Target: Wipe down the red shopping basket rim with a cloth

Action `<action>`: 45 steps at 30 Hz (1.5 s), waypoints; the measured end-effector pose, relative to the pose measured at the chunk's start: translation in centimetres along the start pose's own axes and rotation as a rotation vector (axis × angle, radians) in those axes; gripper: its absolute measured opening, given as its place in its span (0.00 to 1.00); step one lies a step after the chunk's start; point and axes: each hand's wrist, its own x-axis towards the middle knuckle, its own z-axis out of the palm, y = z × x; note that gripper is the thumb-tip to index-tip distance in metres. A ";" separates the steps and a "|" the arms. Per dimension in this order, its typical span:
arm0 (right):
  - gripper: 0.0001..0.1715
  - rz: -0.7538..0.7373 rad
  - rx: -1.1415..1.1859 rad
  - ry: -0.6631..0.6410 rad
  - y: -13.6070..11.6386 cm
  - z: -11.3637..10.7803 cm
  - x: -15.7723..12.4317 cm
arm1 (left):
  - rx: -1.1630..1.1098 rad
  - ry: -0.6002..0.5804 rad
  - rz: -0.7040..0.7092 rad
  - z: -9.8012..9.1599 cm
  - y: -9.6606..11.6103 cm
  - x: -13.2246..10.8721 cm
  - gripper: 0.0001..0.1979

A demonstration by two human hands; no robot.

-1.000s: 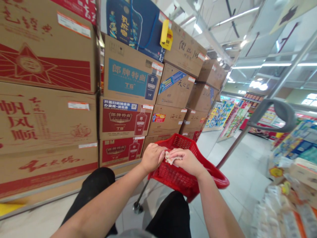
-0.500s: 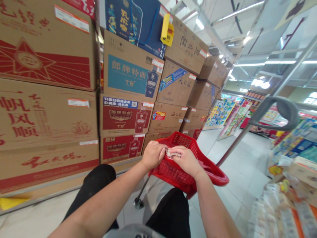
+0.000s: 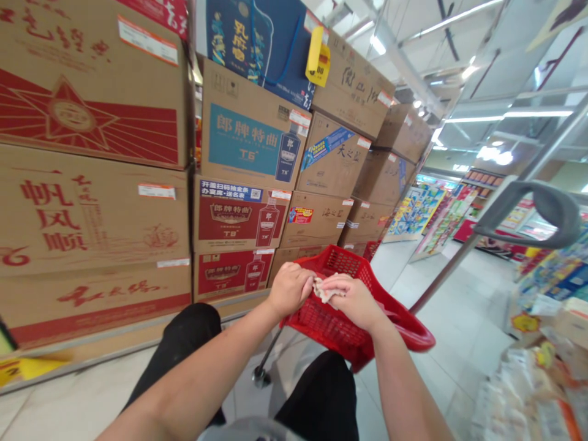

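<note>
A red plastic shopping basket (image 3: 333, 340) with perforated walls stands tilted in view just ahead of my knees. My left hand (image 3: 289, 289) is closed at its near left corner, fingers curled over the rim; the fingertips are partly hidden. Beside it, my right hand (image 3: 353, 301) presses a crumpled whitish cloth (image 3: 325, 293) against the near rim. One end of the cloth reaches my left thumb, and whether the left fingers also pinch it is unclear.
Stacked cardboard cartons (image 3: 250, 150) form a wall on the left and ahead. A metal pole with a grey handle (image 3: 533, 214) rises at the right of the basket. Packaged goods (image 3: 528, 380) are piled at lower right, beside a tiled floor (image 3: 422, 373).
My right hand has shifted slightly along the rim, and more of the cloth shows between the hands. The whole view has moved a little, setting everything further right.
</note>
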 end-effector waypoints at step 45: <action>0.21 0.028 -0.228 0.140 3.3 -2.4 -1.9 | 0.192 -0.174 -0.073 -1.4 2.0 3.5 0.16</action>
